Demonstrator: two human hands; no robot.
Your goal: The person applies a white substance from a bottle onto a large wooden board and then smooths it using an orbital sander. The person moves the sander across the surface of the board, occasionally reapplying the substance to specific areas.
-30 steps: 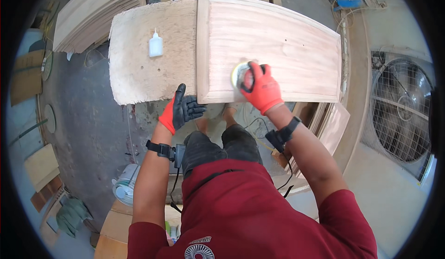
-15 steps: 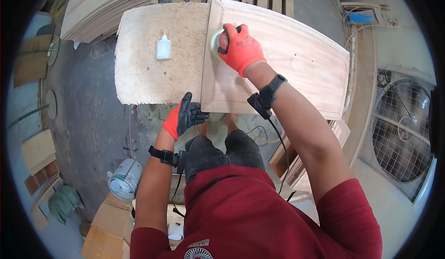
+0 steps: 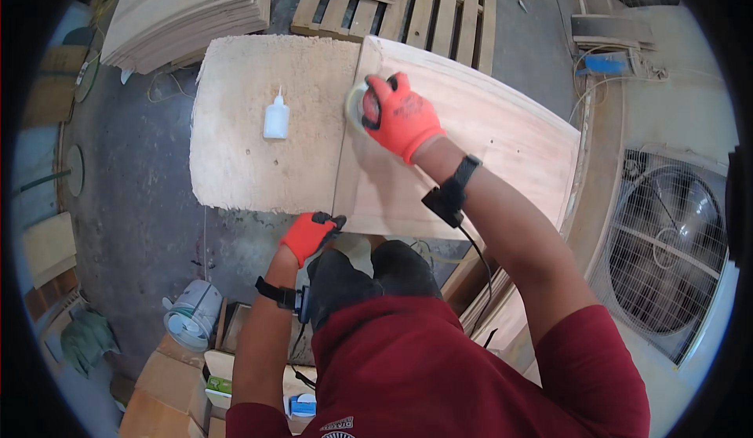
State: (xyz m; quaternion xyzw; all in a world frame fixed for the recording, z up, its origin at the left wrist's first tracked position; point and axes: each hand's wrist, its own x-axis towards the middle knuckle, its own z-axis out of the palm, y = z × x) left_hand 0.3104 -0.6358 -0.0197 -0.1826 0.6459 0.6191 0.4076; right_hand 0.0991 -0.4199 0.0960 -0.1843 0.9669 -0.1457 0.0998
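A pale wooden panel [image 3: 471,163] with a raised frame border lies on a rough-edged, fuzzy-topped work surface [image 3: 235,171]. My right hand [image 3: 404,120], in an orange-red glove with dark fingertips, is closed over a round sander [image 3: 357,107]. The sander's pale disc rests at the panel's left border, partly hidden by the fingers. At the panel's near left corner, my left hand [image 3: 310,234], gloved the same way, has its fingers closed on the edge. A small white squeeze bottle [image 3: 276,119] with a thin nozzle stands on the surface to the left.
Stacked wooden panels [image 3: 188,14] sit at the far left. A slatted pallet [image 3: 439,14] bearing more panels lies beyond the work surface. A large caged fan [image 3: 667,242] stands at the right. Near my left arm are a white bucket [image 3: 192,312] and cardboard boxes [image 3: 169,383].
My left hand has gone from open beside the panel's near left corner to closed on its edge. My right hand and the sander have shifted slightly nearer along the left border.
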